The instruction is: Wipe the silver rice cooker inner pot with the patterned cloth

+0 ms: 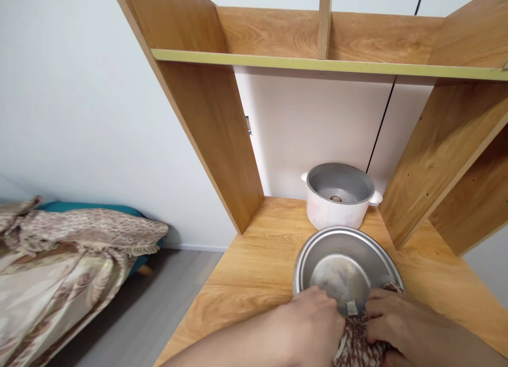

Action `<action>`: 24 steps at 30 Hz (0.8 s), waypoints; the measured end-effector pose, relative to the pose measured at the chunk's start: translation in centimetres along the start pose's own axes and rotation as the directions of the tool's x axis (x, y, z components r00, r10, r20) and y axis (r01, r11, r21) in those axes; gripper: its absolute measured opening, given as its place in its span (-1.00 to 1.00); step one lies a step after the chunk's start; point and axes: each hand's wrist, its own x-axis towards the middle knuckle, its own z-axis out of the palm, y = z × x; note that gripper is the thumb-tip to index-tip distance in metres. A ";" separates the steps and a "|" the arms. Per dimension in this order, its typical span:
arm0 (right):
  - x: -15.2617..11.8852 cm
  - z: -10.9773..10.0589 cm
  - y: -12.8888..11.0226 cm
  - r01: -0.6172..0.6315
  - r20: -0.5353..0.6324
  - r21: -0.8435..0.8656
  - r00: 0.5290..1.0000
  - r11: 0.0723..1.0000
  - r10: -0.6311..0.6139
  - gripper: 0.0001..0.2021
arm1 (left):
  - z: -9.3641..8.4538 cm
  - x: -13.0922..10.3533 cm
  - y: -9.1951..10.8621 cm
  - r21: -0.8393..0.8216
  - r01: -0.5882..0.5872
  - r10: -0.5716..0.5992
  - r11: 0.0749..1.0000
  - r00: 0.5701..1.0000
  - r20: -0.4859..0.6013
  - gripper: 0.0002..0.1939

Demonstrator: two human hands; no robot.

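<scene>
Left hand [317,316] and right hand [392,316] grip a patterned cloth [357,340] at the near side of a metal bowl [339,271]; a white cooker shell [331,213] stands behind it.

Cooker [334,213], basin [341,269] on wooden desk [234,271]

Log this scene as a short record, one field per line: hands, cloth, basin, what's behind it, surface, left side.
Left hand: closed on the cloth
Right hand: gripping the same cloth
Cloth: brown and white, bunched, small pale tag showing
Basin: round, metal, under the hands; near rim hidden
Behind basin: white pot-shaped body, open top, grey inside, side handles
Surface: wooden desktop beneath wooden shelving
Left side: patterned fabric over teal furniture
</scene>
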 end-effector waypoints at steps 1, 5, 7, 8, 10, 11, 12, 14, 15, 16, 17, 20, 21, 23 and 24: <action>0.2 0.4 0.2 0.006 0.002 -0.032 1.000 0.999 -0.006 -0.82 | 0.0 0.0 0.0 -0.001 0.002 -0.002 1.000 1.000 0.005 -0.67; 0.5 2.1 1.2 0.048 -0.039 -0.122 0.998 0.991 -0.053 -0.89 | 0.3 0.3 0.0 -0.012 0.011 -0.011 1.000 1.000 0.005 -0.66; 0.5 2.6 1.5 0.060 -0.063 -0.146 0.996 0.987 -0.070 -0.92 | 0.4 0.4 -0.1 -0.028 0.008 -0.008 1.000 1.000 -0.009 -0.69; 0.5 2.7 1.6 0.060 -0.073 -0.159 0.995 0.985 -0.072 -0.93 | 0.4 0.4 -0.2 -0.033 0.003 -0.004 0.999 1.000 -0.011 -0.70; 0.4 3.0 1.5 0.063 -0.096 -0.181 0.992 0.982 -0.081 -0.94 | 0.3 0.3 -0.2 -0.037 0.000 0.000 0.999 1.000 -0.005 -0.69; 0.3 3.1 1.5 0.069 -0.112 -0.194 0.989 0.979 -0.092 -0.94 | 0.2 0.3 -0.2 -0.038 -0.001 0.001 0.999 1.000 -0.004 -0.68; 0.3 3.2 1.4 0.078 -0.128 -0.209 0.986 0.975 -0.106 -0.94 | 0.2 0.2 -0.1 -0.037 -0.002 0.002 0.999 1.000 -0.009 -0.68; 0.1 3.4 1.3 0.097 -0.158 -0.243 0.978 0.965 -0.139 -0.93 | 0.1 0.2 0.0 -0.038 -0.005 0.005 0.999 1.000 -0.019 -0.68; 0.0 3.6 1.4 0.107 -0.173 -0.260 0.973 0.960 -0.155 -0.92 | 0.1 0.2 0.0 -0.039 -0.007 0.007 0.999 1.000 -0.020 -0.68; 0.0 3.8 1.4 0.115 -0.190 -0.269 0.967 0.956 -0.170 -0.92 | 0.1 0.2 0.0 -0.039 -0.007 0.006 0.999 1.000 -0.019 -0.69; -0.1 3.9 1.5 0.125 -0.208 -0.269 0.961 0.955 -0.184 -0.91 | 0.1 0.2 0.0 -0.040 -0.007 0.006 0.999 1.000 -0.016 -0.70; -0.2 4.2 1.6 0.153 -0.251 -0.242 0.944 0.958 -0.214 -0.90 | 0.0 0.2 0.0 -0.047 -0.006 0.006 0.999 1.000 0.011 -0.74; -0.2 4.3 1.6 0.162 -0.251 -0.238 0.942 0.958 -0.222 -0.89 | 0.0 0.2 -0.1 -0.051 -0.001 0.001 0.999 1.000 0.015 -0.75; -0.2 4.3 1.5 0.173 -0.228 -0.269 0.944 0.947 -0.237 -0.89 | 0.0 0.3 -0.2 -0.061 0.003 -0.003 0.998 1.000 0.005 -0.77; -0.3 4.3 1.4 0.180 -0.213 -0.299 0.945 0.937 -0.250 -0.90 | 0.2 0.3 -0.2 -0.063 0.003 -0.003 0.998 1.000 -0.008 -0.77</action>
